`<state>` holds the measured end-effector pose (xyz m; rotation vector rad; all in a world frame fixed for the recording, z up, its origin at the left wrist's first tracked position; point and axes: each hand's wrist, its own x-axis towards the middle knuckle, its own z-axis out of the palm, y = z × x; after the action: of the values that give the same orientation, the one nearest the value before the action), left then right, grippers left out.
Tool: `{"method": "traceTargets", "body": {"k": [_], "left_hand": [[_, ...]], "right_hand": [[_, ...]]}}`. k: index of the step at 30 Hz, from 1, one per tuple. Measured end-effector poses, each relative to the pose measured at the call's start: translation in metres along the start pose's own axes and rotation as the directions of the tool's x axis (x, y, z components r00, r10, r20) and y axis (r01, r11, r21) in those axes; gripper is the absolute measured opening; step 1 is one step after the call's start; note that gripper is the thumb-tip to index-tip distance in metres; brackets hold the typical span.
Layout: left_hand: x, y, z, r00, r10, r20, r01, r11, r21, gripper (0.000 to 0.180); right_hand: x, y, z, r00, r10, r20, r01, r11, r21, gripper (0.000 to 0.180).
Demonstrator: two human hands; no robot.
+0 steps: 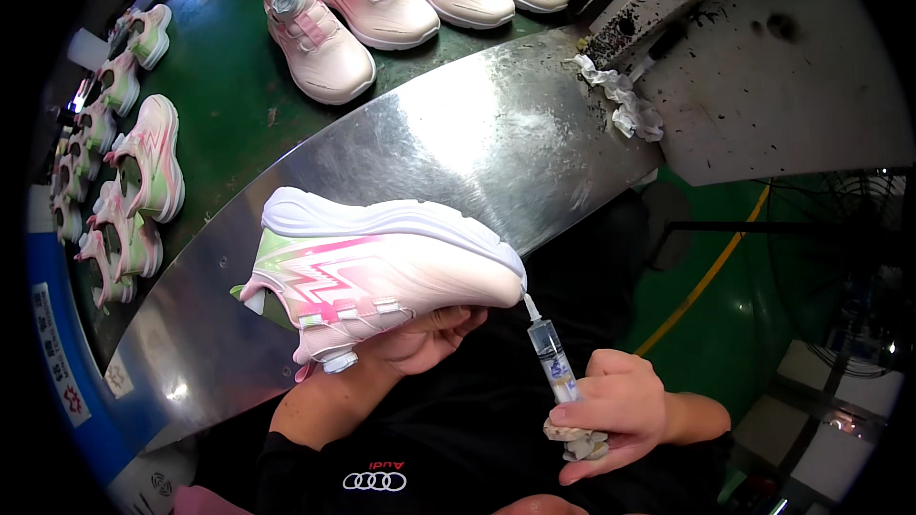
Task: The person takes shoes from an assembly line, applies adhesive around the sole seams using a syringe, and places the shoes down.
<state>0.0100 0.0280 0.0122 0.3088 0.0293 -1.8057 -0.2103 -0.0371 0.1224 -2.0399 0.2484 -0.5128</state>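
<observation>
A pink and white sneaker [367, 262] with a green heel lies on its side in the air, its white sole facing away from me. My left hand [425, 339] supports it from the near side, fingers partly hidden behind the upper. In my right hand [615, 405] is a clear syringe [553, 360], fingers closed round its lower end. A crumpled whitish wad [578, 439] is also at those fingers. The syringe's white tip meets the sneaker's toe, where sole and upper join.
Several matching sneakers [320, 52] stand on the green surface [224, 48] beyond the curved metal ledge [382, 148]. More sneakers [153, 157] line the left side. Crumpled white tissue [625, 100] lies by a stained grey panel [773, 86]. A fan [844, 238] stands at right.
</observation>
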Motion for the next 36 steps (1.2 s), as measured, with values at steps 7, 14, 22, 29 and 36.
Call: {"method": "traceTargets", "body": {"k": [7,14,22,29,36], "left_hand": [[0.005,0.001,-0.002,1.000,-0.004,0.001,0.004,1.000,-0.027,0.062],[0.003,0.002,0.003,0.997,-0.024,0.069,0.027,0.998,-0.048,0.049],[-0.003,0.001,0.005,0.998,-0.006,0.059,0.013,0.993,-0.118,0.044],[-0.004,0.001,0.008,0.999,-0.006,0.044,0.007,1.000,-0.010,0.038],[0.003,-0.003,0.003,0.999,-0.014,0.035,0.015,1.000,-0.007,0.041]], "right_hand": [[0.007,0.004,0.008,0.995,-0.096,0.009,0.095,0.964,-0.247,0.046],[0.007,0.013,0.021,0.981,-0.194,0.008,0.176,0.869,-0.462,0.043],[0.008,0.017,0.028,0.970,-0.244,0.025,0.217,0.806,-0.551,0.040],[0.006,0.020,0.031,0.966,-0.258,0.014,0.220,0.793,-0.569,0.039],[0.002,0.026,0.026,0.963,-0.269,0.008,0.224,0.786,-0.577,0.038]]}}
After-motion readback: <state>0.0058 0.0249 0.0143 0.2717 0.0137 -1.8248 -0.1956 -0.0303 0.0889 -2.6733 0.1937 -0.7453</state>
